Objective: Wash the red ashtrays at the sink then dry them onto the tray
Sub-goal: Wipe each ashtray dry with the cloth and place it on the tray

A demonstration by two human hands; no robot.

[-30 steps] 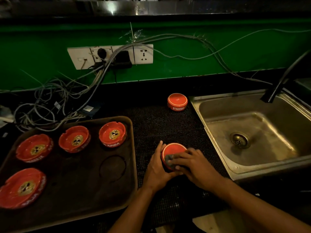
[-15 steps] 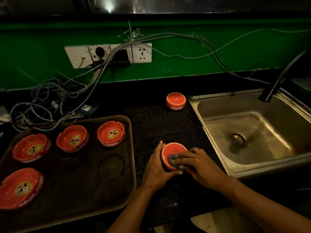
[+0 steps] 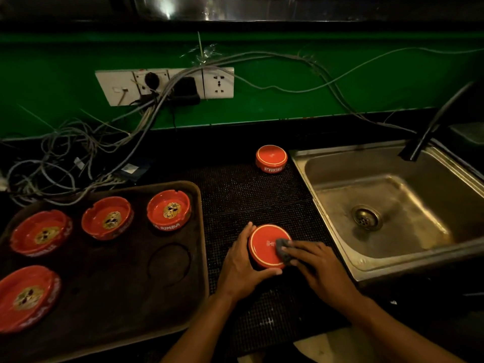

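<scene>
Ashtray [image 3: 264, 244], upturned between the hands, was being dried: left hand [image 3: 242, 265] gripped its side, right hand [image 3: 314, 265] pressed a cloth [image 3: 282, 250]; next likely flipping it onto the tray [image 3: 199, 231] leftward.

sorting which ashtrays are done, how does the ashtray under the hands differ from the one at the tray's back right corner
The ashtray under the hands lies upside down on the black mat; the tray's back-right ashtray sits upright on the tray, its printed emblem showing. The first is held by the left hand while the right hand presses a grey cloth on its base; the second is untouched. Both are red and round.
</scene>
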